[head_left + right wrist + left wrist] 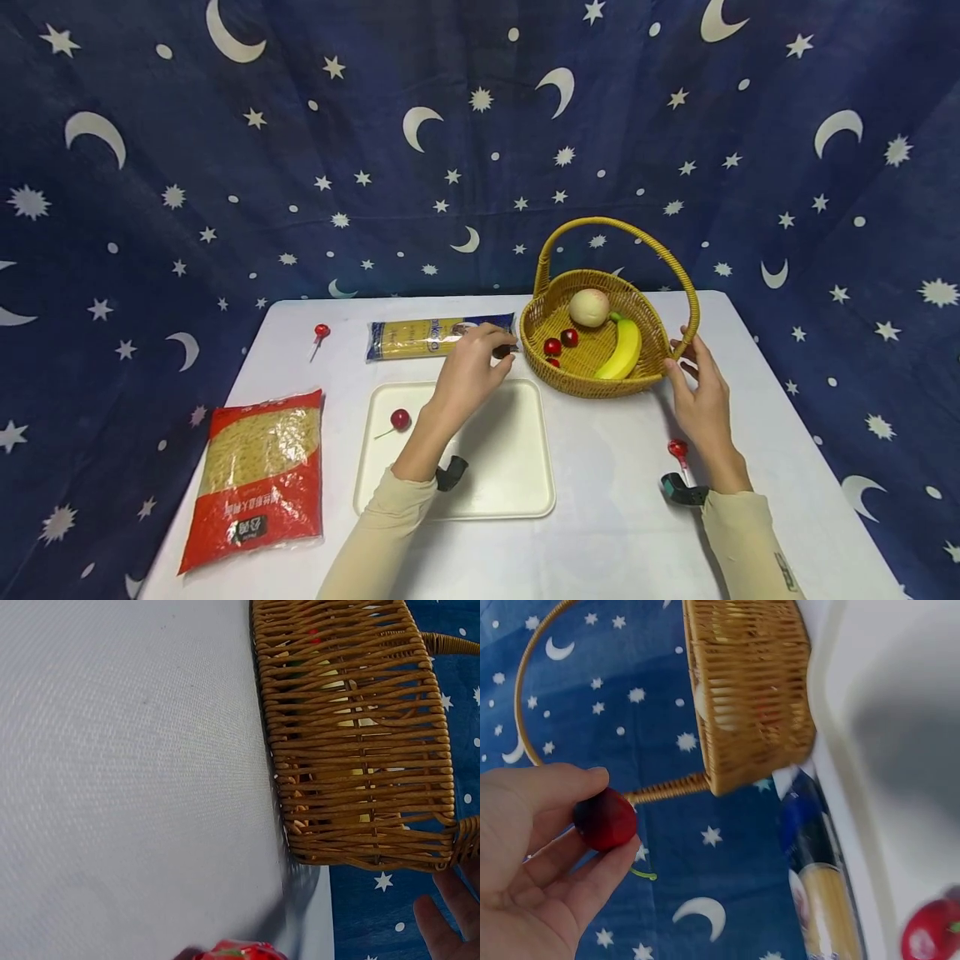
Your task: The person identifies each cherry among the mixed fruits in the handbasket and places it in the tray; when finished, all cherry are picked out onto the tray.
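Note:
My left hand (471, 371) pinches a dark red cherry (606, 819) between thumb and fingers, its green stem pointing down. The hand is above the back of the white tray (517, 504), just left of the wicker basket (592, 387). Inside the basket are a peach (588, 307), a banana (621, 350) and several cherries (552, 347). My right hand (701, 396) holds the basket's right end where the arched handle (684, 279) meets the rim, thumb in front and fingers behind. Another cherry (400, 419) with a stem lies on the tray's left side.
A pack of spaghetti (408, 339) lies behind the tray. To the left is a red bag of pasta (258, 475). One red lollipop (321, 332) lies at the back left, another (678, 450) beside my right wrist. A starry dark-blue cloth (480, 167) hangs behind the white table.

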`<state>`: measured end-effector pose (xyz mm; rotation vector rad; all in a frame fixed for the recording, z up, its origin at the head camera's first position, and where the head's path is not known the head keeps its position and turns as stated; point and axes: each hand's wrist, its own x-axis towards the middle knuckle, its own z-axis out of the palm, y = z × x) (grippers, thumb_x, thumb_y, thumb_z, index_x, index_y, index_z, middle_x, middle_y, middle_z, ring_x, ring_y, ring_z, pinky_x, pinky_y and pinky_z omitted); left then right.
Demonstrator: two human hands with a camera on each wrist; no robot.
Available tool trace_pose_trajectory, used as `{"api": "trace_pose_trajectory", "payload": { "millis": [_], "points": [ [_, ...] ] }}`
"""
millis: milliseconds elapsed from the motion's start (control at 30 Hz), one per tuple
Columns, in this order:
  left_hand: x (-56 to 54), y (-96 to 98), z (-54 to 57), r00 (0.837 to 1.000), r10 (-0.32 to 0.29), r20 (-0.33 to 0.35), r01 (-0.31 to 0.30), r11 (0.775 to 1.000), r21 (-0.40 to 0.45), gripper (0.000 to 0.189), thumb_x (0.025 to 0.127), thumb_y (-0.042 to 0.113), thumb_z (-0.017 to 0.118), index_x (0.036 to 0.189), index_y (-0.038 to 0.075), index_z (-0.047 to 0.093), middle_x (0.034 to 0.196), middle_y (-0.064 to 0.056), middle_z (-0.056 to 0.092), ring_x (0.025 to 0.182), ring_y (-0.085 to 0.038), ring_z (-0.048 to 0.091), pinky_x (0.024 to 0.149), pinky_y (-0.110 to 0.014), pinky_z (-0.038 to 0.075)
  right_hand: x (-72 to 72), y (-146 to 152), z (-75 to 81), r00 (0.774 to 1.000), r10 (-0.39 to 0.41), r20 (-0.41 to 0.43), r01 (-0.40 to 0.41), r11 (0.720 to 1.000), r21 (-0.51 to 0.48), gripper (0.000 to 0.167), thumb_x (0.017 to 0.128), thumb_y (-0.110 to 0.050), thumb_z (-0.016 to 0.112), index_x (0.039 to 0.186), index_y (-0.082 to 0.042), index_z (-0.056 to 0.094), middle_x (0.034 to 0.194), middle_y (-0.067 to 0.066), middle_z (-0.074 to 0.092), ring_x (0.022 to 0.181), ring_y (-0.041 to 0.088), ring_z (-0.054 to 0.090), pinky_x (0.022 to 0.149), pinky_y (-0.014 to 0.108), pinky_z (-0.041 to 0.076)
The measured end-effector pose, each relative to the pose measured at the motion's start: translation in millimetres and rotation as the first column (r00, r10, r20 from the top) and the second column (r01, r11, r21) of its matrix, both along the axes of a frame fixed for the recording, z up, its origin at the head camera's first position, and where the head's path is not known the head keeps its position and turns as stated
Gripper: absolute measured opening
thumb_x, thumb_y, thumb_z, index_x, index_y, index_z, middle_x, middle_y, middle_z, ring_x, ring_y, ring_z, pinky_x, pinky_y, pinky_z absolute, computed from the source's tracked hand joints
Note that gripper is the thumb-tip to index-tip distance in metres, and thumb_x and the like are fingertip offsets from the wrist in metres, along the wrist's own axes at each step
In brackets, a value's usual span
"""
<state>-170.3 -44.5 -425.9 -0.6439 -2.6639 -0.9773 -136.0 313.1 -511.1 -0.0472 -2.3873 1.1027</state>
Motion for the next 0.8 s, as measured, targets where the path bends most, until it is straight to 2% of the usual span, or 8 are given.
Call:
{"api": "trace_pose_trajectory", "payload": {
  "millis": [100,267,400,500,567,667,733,800],
  "points": [
    [5.1,-9.4,-7.7,0.999,0.032,-0.002,-0.032,0.999,0.010,0.019,0.092,0.005,0.080,0.111,0.005,0.081,0.114,-0.008,0.078,0.096,-0.021,0.076,0.082,-0.035,0.063,-0.3,0,0.2,1.000,0.002,-0.002,-0.002,1.000,0.000,0.059,0.108,-0.016,0.063,0.162,-0.028,0.044,0.146,0.017,0.064,0.127,-0.016,0.049,0.107,0.002,0.041],
    [12.2,-16.7,-23.4,0.999,0.046,0.004,-0.046,0.999,-0.014,0.018,0.092,0.004,0.079,0.109,0.005,0.081,0.112,-0.007,0.078,0.096,-0.021,0.076,0.083,-0.036,0.063,-0.2,-1,0.2,1.000,0.004,-0.014,-0.004,1.000,-0.008,0.061,0.107,-0.013,0.064,0.162,-0.028,0.044,0.146,0.016,0.065,0.125,-0.021,0.045,0.107,0.002,0.041],
    [16.7,-16.7,-38.3,1.000,0.025,0.019,-0.024,0.997,-0.068,0.018,0.091,0.004,0.080,0.108,0.006,0.081,0.115,-0.007,0.078,0.102,-0.024,0.074,0.087,-0.037,0.063,0.2,-1,0.0,1.000,0.003,-0.020,-0.003,1.000,-0.011,0.060,0.106,-0.012,0.064,0.162,-0.026,0.045,0.145,0.017,0.065,0.125,-0.022,0.045,0.106,0.002,0.041],
    [17.8,-16.1,-50.9,0.999,-0.017,0.037,0.021,0.990,-0.137,0.019,0.090,0.003,0.081,0.108,0.005,0.082,0.115,-0.008,0.078,0.106,-0.026,0.074,0.091,-0.037,0.063,0.0,-1,0.0,1.000,0.006,-0.022,-0.006,1.000,-0.011,0.060,0.107,-0.013,0.064,0.162,-0.026,0.045,0.145,0.017,0.065,0.125,-0.022,0.045,0.106,0.002,0.041],
    [17.3,-15.9,-59.6,0.997,-0.057,0.053,0.067,0.979,-0.195,0.018,0.090,0.003,0.081,0.108,0.005,0.082,0.112,-0.008,0.078,0.105,-0.026,0.074,0.091,-0.036,0.063,0.1,-1,-0.2,1.000,0.005,-0.020,-0.005,1.000,-0.009,0.060,0.107,-0.013,0.064,0.162,-0.027,0.044,0.146,0.017,0.065,0.126,-0.022,0.045,0.106,0.002,0.041],
    [16.0,-15.5,-71.3,0.989,-0.123,0.088,0.143,0.948,-0.285,0.019,0.090,0.000,0.079,0.108,0.006,0.083,0.108,-0.008,0.080,0.103,-0.025,0.075,0.091,-0.035,0.064,0.3,-1,-0.8,1.000,0.005,-0.017,-0.005,1.000,-0.008,0.060,0.107,-0.013,0.063,0.163,-0.027,0.044,0.146,0.017,0.064,0.126,-0.021,0.046,0.107,0.001,0.040],
    [15.4,-15.1,-77.9,0.983,-0.148,0.113,0.178,0.926,-0.334,0.021,0.090,-0.001,0.077,0.108,0.007,0.084,0.107,-0.007,0.080,0.103,-0.025,0.076,0.089,-0.034,0.064,0.2,0,-1.5,1.000,0.005,-0.016,-0.005,1.000,-0.009,0.060,0.107,-0.014,0.063,0.163,-0.026,0.044,0.145,0.018,0.064,0.126,-0.019,0.046,0.106,0.001,0.040],
    [15.7,-14.8,-82.2,0.979,-0.153,0.132,0.192,0.912,-0.362,0.024,0.090,-0.003,0.076,0.110,0.008,0.083,0.107,-0.007,0.081,0.104,-0.025,0.077,0.089,-0.035,0.064,-0.2,0,-2.1,1.000,0.008,-0.013,-0.008,1.000,-0.007,0.059,0.107,-0.014,0.063,0.163,-0.025,0.044,0.145,0.019,0.064,0.126,-0.020,0.046,0.107,0.000,0.040]
  ]
}}
